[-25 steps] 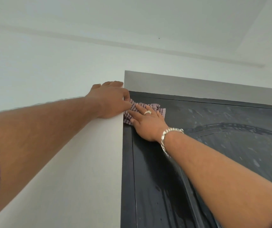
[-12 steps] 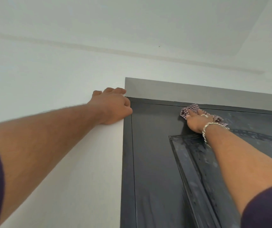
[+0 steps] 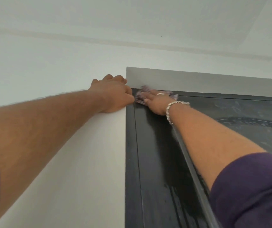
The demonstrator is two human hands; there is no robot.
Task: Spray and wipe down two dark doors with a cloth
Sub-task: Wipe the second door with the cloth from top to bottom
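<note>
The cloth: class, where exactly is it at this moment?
Head view: the cloth lies under the right hand at the dark door's top-left corner, beside the left hand.

The right hand (image 3: pixel 155 102) has swept back along the top of the dark door (image 3: pixel 156 153). Half a second ago it was out toward the middle of the top rail, well apart from the left hand (image 3: pixel 113 96); now it is at the door's upper left corner, almost touching the left hand's thumb. The checked cloth (image 3: pixel 141 96) has travelled with it under the flat fingers and shows blurred, bunched against the frame's top edge. A second ago the hand was near this same corner but a little lower on the panel. The stretch of rail it left looks smeared and dull beside the wet sheen lower down.
</note>
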